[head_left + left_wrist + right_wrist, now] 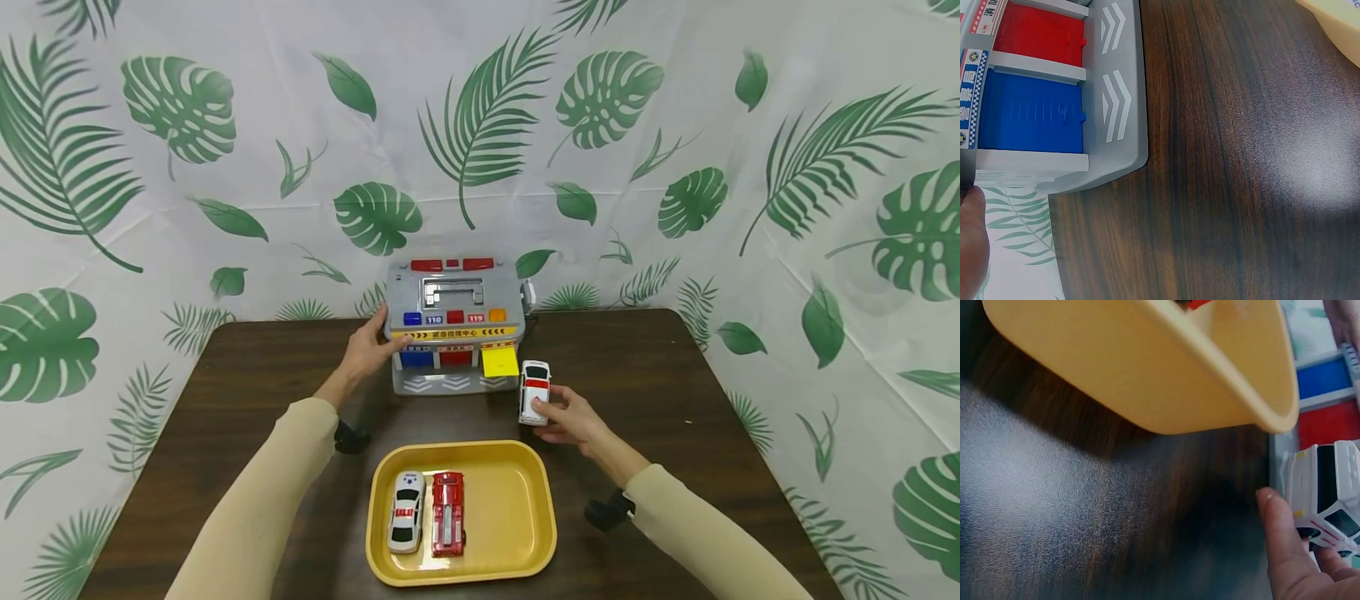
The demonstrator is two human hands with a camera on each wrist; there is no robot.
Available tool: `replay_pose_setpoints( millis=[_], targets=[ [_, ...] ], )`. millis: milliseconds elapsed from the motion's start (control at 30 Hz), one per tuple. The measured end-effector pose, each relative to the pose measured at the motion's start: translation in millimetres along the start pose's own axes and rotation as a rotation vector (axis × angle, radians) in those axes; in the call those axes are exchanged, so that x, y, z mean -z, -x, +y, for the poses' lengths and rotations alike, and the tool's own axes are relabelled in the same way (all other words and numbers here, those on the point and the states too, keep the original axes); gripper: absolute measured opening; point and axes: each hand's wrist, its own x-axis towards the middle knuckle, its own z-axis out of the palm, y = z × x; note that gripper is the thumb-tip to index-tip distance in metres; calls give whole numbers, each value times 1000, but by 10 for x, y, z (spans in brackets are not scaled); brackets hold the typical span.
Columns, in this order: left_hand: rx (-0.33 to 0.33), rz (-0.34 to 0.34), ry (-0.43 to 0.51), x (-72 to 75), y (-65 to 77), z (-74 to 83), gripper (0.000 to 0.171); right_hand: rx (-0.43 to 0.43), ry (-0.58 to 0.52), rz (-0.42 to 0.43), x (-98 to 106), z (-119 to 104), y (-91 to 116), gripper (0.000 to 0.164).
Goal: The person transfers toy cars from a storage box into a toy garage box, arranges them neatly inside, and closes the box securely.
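A grey toy emergency station (457,296) with a carrying handle stands at the back of the table. Its blue door (417,359) and red door (455,358) are down, while the yellow door (499,362) sticks out forward, raised. My left hand (367,350) grips the station's left end, thumb on the front edge of the roof; the left wrist view catches only part of that hand (972,244). My right hand (573,418) holds a white toy ambulance (535,392) with a red roof band, off the station's front right corner. In the right wrist view, fingers hold the ambulance (1304,481) from below.
A yellow tray (510,571) lies nearer to me, in front of the station. In its left half sit a white toy police car (406,512) and a red toy fire truck (447,514). Leaf-print cloth (480,125) hangs behind the dark wooden table (247,400).
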Motion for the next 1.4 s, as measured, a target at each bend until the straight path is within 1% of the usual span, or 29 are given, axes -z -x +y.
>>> replay_pose_setpoints(
  millis=[167,233,333,433,567,667,867,1100,1267,1400],
  targets=[
    [-5,-2,-14,-4,4,6,88,-9,9,-39,-48,27,-104,68],
    [6,-3,-9,-3,10,12,88,-18,13,-48,-68,31,-139,68],
    [14,0,-12,-3,18,18,88,-38,26,-48,-93,34,-188,69],
    [8,-4,-20,-3,22,14,89,-53,42,-40,-112,32,-240,69],
    [1,-1,-14,-3,23,11,88,-53,57,-32,-142,21,-300,70],
    [7,0,-10,-5,25,19,88,-53,50,-23,-165,14,-337,69],
    [6,-2,-35,-9,19,16,90,-59,21,-28,-203,1,-386,65],
    [-5,3,-36,-7,13,6,88,-35,-22,-40,-268,-36,-418,60],
    [8,-5,-8,-10,30,24,88,-37,-59,-24,-312,-40,-450,61],
    [9,-10,-10,-9,35,27,88,-45,-77,-3,-330,-35,-473,60]
  ],
)
